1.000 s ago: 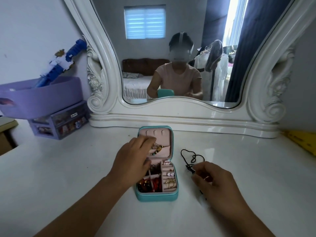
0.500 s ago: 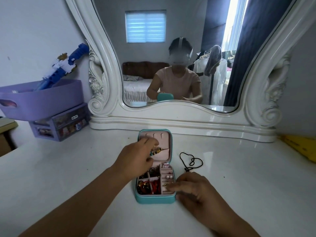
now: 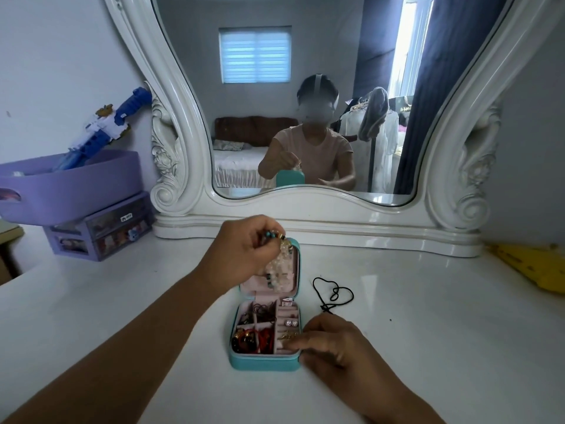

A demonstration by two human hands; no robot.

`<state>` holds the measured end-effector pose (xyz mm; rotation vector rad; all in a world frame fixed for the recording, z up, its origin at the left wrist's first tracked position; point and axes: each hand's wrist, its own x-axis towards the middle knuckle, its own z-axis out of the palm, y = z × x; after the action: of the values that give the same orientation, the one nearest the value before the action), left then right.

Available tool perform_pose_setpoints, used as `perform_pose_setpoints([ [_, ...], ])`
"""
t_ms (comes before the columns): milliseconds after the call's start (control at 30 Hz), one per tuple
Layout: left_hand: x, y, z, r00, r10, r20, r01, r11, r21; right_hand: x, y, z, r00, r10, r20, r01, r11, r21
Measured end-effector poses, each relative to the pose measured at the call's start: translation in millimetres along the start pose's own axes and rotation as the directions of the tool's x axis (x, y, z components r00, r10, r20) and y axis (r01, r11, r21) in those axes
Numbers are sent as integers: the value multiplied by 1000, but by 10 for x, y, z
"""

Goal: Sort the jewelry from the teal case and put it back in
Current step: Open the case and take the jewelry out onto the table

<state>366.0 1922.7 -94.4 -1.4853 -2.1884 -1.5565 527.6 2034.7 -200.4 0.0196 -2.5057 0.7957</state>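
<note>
The white table point(image 3: 428, 316) carries the open teal case point(image 3: 265, 361) near its middle. The right hand point(image 3: 331, 341) steadies the case, fingers flat on its rim. The left hand point(image 3: 244, 246) pinches a beaded bracelet point(image 3: 279, 267) above the lid: the emptying step. Next, probably lay it beside the black cord point(image 3: 333, 293).

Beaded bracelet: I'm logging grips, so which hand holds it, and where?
The left hand pinches the beaded bracelet at its top, by the teal and gold beads; the clear beads hang below.

White glossy tabletop point(image 3: 428, 316), open teal case point(image 3: 263, 362), black cord point(image 3: 333, 293) beside it, white mirror base point(image 3: 336, 232), purple drawers point(image 3: 101, 231)
</note>
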Motion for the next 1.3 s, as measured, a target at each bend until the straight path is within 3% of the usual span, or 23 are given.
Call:
perform_pose_setpoints([
  [133, 53, 248, 12, 987, 1, 161, 15, 995, -98, -17, -9, -2, 1000, 8, -7, -8, 999, 54],
  [233, 3, 355, 117, 965, -2, 262, 36, 992, -124, -20, -51, -80, 980, 70, -187, -45, 990, 137],
  [333, -49, 375, 267, 952, -14, 306, 55, 991, -124, -32, -108, -214, 879, 255, -403, -133, 942, 307],
  [400, -77, 395, 370, 945, -24, 328, 64, 992, -112, -31, -117, -292, 808, 348, -476, -152, 903, 401],
  [567, -94, 500, 604, 936, 1, 351, 58, 986, -158, -9, -133, -461, 794, 373, -479, -84, 849, 522],
  [767, -70, 649, 780, 920, -58, 388, 179, 942, -285, -69, -47, -815, 722, 451, -525, -82, 809, 582],
  [933, -195, 708, 1062, 851, -114, 513, 345, 857, -382, -168, 23, -1009, 768, 446, -459, -123, 806, 578],
  [1100, -337, 571, 1258, 787, -191, 586, 430, 852, -300, -337, 180, -955, 784, 490, -380, -260, 816, 516],
  [1300, -324, 336, 1401, 817, -287, 499, 384, 918, -101, -327, 361, -866, 728, 597, -336, -482, 795, 369],
])
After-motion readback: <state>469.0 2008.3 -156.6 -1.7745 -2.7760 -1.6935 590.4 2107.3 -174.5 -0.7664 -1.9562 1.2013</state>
